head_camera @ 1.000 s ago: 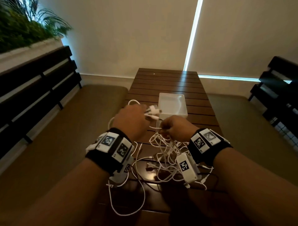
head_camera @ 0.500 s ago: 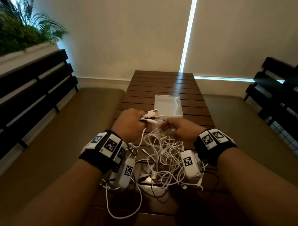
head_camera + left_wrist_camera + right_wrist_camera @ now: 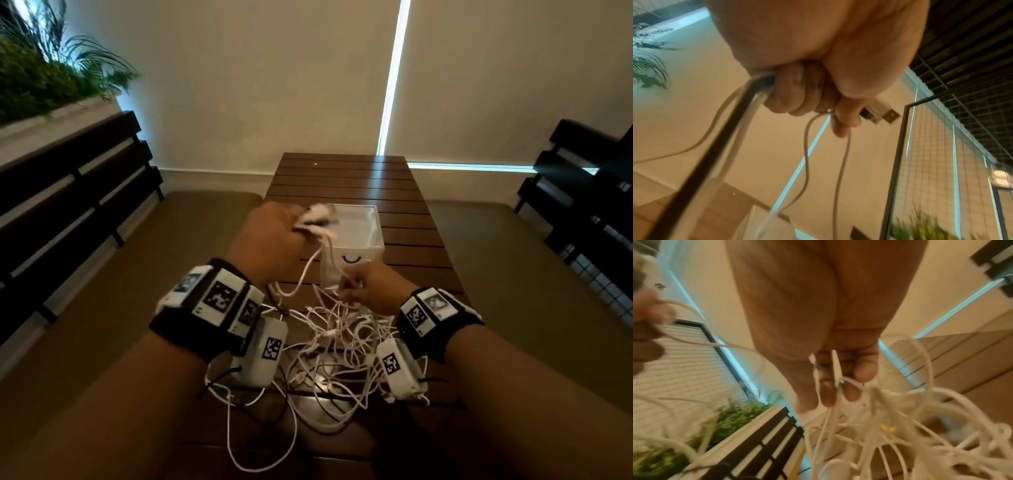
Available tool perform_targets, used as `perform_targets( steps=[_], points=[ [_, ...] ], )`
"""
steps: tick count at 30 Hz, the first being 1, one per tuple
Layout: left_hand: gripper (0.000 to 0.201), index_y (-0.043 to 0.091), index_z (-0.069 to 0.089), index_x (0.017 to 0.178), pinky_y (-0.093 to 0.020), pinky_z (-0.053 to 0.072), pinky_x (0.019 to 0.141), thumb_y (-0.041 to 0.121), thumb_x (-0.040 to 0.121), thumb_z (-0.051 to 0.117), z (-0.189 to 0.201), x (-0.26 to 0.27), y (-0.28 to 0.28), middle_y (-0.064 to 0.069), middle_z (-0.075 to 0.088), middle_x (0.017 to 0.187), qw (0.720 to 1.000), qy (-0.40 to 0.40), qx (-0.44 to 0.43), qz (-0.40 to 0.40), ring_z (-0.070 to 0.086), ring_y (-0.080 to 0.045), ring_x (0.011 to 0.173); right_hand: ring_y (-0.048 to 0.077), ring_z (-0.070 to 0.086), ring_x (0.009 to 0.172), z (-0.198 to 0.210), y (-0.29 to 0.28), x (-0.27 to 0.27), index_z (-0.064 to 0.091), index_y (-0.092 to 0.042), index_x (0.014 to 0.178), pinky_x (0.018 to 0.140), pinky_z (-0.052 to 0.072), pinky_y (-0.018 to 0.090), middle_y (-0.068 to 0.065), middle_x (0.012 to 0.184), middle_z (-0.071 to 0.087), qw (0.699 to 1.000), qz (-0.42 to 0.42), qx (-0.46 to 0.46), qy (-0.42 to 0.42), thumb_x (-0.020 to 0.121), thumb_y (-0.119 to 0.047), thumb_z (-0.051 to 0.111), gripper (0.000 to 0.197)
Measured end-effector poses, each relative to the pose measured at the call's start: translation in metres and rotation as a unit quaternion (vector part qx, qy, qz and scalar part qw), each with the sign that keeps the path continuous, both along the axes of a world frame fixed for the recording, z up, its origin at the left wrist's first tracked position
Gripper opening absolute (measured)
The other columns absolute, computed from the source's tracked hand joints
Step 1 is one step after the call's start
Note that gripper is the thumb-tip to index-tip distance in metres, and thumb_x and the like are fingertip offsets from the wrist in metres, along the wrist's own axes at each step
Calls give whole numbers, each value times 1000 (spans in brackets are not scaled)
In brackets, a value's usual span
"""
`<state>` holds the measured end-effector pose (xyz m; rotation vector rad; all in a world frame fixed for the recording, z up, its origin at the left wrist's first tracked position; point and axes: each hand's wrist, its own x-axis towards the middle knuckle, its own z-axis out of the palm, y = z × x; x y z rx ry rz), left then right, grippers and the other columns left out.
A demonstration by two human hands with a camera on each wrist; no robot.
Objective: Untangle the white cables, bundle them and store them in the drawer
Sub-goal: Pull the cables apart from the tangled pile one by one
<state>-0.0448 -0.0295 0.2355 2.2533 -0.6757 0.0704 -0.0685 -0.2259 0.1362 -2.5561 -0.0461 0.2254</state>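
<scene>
We hold our left hand point(image 3: 274, 236) raised above the slatted wooden table point(image 3: 346, 178), fingers curled tight around several white cable ends; a USB plug point(image 3: 879, 113) protrudes past the thumb in the left wrist view. Strands run from this fist down to our right hand point(image 3: 370, 291), which sits lower and pinches cable strands between thumb and fingertips point(image 3: 826, 395). The two hands are apart, joined only by the strands. The tangled white cables point(image 3: 342, 346) lie heaped on the near part of the table, directly below and between both wrists, with one loop trailing toward the near edge. A translucent plastic box point(image 3: 356, 233) stands on the table just beyond the hands.
</scene>
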Motion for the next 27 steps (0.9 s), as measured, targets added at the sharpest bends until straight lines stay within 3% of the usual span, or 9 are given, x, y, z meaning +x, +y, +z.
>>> perform_targets(
  steps=[2, 4, 6, 8, 14, 16, 19, 24, 27],
  points=[
    [15, 25, 74, 87, -11, 32, 41, 15, 88, 63, 17, 9, 15, 7, 60, 55, 995, -22, -66, 67, 49, -4, 49, 4, 59, 78, -10, -12, -5, 70, -18, 85, 72, 42, 21, -9, 84, 66, 999, 7, -28, 24, 86, -18, 70, 0],
    [20, 28, 70, 72, -14, 36, 49, 19, 88, 64, 31, 17, 30, -7, 66, 70, 990, -45, -96, 95, 55, -16, 64, 4, 60, 79, -17, -20, -10, 71, -18, 86, 69, 41, 19, -10, 84, 65, 999, -2, -31, 9, 87, -21, 69, 3],
    [26, 29, 65, 64, -23, 40, 57, 21, 88, 64, 34, 21, 36, -15, 70, 81, 993, -38, -69, 86, 59, -22, 68, 9, 63, 82, -19, -23, -11, 71, -18, 87, 71, 44, 19, -7, 85, 68, 1000, -25, -5, -17, 86, -23, 70, 5],
    [25, 27, 64, 64, -25, 39, 57, 20, 88, 64, 27, 21, 37, -11, 68, 75, 997, -15, -21, 72, 56, -18, 62, 10, 65, 86, -13, -19, -9, 70, -19, 89, 75, 47, 22, -7, 86, 68, 998, -47, 15, -36, 83, -21, 74, 8],
    [5, 19, 73, 87, -20, 33, 50, 22, 85, 69, 3, 14, 27, 6, 56, 59, 996, 8, 67, 63, 50, -8, 55, 21, 67, 94, 39, 11, -8, 37, -36, 138, 78, 59, 37, -5, 121, 56, 943, -76, 313, -81, 75, -7, 78, 80],
    [9, 18, 75, 90, -21, 33, 49, 24, 84, 70, -3, 11, 26, 6, 56, 57, 993, 17, 91, 66, 49, -6, 54, 20, 68, 88, 47, 24, -7, 39, -33, 140, 75, 57, 36, -1, 119, 60, 935, -61, 343, -69, 81, -14, 75, 72],
    [14, 16, 74, 80, -24, 34, 48, 27, 85, 67, -5, 5, 32, 3, 54, 55, 987, 20, 119, 104, 51, -10, 54, 12, 66, 88, 44, 38, -2, 57, -20, 128, 78, 57, 31, 3, 115, 66, 966, -43, 247, -53, 89, -14, 67, 42],
    [29, 15, 68, 67, -26, 36, 51, 37, 84, 64, -3, -1, 57, -2, 57, 59, 971, 8, 179, 160, 54, -17, 59, 13, 68, 83, 9, 39, -6, 46, -25, 135, 71, 59, 25, 0, 101, 67, 972, -16, 233, -4, 84, -7, 71, 59],
    [30, 18, 58, 57, -25, 31, 47, 33, 83, 65, -20, -2, 65, 0, 54, 58, 960, 41, 220, 171, 50, -13, 55, 5, 67, 80, -15, 43, -13, 64, -14, 112, 73, 58, 20, -5, 93, 68, 989, 32, 141, 18, 85, -11, 71, 28]
  ],
)
